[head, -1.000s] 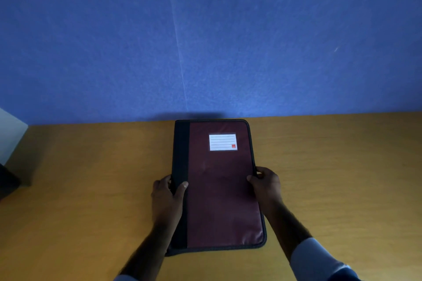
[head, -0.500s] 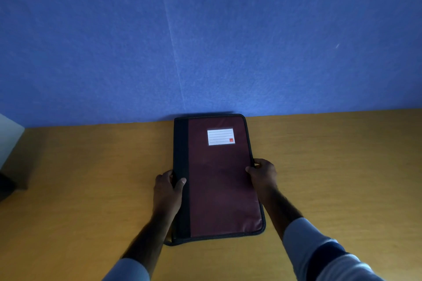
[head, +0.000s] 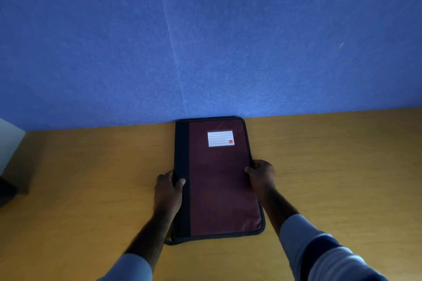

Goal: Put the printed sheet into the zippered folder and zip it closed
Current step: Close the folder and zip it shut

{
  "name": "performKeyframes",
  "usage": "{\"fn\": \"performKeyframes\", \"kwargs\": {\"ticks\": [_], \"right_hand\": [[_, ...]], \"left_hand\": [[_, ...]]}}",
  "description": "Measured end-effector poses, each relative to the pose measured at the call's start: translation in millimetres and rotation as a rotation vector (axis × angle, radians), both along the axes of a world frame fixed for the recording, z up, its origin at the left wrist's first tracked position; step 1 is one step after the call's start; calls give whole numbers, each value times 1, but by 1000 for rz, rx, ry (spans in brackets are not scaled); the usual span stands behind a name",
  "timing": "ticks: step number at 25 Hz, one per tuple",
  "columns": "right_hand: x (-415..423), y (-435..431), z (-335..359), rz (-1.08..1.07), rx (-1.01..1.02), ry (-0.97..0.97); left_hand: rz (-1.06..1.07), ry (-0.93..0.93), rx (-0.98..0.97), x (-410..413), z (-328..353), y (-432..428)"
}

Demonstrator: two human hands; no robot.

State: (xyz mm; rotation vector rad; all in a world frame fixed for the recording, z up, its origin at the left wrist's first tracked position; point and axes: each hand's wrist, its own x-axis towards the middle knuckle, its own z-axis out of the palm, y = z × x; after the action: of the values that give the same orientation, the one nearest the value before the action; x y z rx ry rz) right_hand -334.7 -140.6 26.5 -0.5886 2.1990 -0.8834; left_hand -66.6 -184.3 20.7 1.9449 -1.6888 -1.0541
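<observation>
A maroon zippered folder (head: 219,180) with a black spine strip and a white label lies closed and flat on the wooden desk (head: 91,178), its far end against the blue wall. My left hand (head: 169,189) grips its left spine edge, thumb on top. On the opposite side my right hand (head: 261,173) holds the right zipper edge. No printed sheet is in view.
A blue wall (head: 205,41) rises directly behind the desk. A white object (head: 9,141) and a dark object (head: 6,191) sit at the far left edge. Bare desk extends to both sides of the folder.
The folder, held in both hands, has slid away from me until its far end meets the wall. Both arms have stretched forward with it.
</observation>
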Motion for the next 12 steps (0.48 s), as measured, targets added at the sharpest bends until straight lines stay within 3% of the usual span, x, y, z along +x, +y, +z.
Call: {"fn": "performKeyframes", "kwargs": {"ticks": [12], "right_hand": [[7,-3,-12,13,69,81]], "left_hand": [[-41,-161,-52,-5,-4,7]]}}
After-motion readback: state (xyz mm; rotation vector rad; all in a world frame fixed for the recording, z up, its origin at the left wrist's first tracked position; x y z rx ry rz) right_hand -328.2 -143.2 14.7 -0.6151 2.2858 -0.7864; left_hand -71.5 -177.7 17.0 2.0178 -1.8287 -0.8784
